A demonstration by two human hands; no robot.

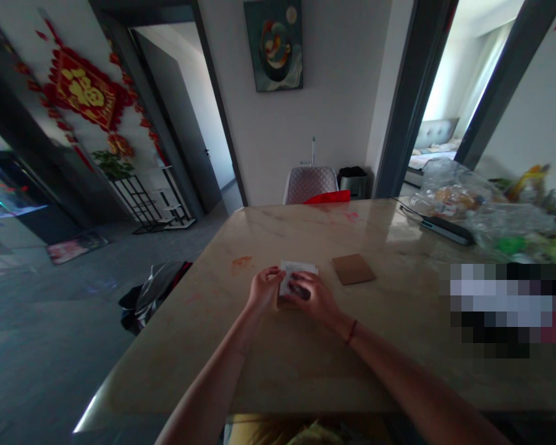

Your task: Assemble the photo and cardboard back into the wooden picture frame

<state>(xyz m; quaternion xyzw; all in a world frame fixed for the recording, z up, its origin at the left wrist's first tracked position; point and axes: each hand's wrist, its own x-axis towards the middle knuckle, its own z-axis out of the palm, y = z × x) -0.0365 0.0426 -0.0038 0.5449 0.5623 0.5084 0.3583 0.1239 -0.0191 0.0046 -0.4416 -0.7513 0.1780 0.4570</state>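
On the table in front of me lies a small rectangular thing with a white top (285, 290) and a brown edge showing along its near side. It looks like a shallow cardboard box, partly covered by my hands. My left hand (263, 289) grips its left side, with thumb and fingers closed near the upper left corner. Curved over the top from the right is my right hand (315, 298), its fingers bent down onto the white surface. A dark patch shows beneath those fingers; I cannot tell what it is. Just to the right, a flat brown cardboard square (353, 269) lies apart from both hands.
The marble-patterned table (185, 364) carries a dark elongated device (447, 230) with a cord at the right. Behind it are clear plastic bags (449, 185). A chair (311, 182) stands at the far edge, a black bag (160, 287) on the floor at left.
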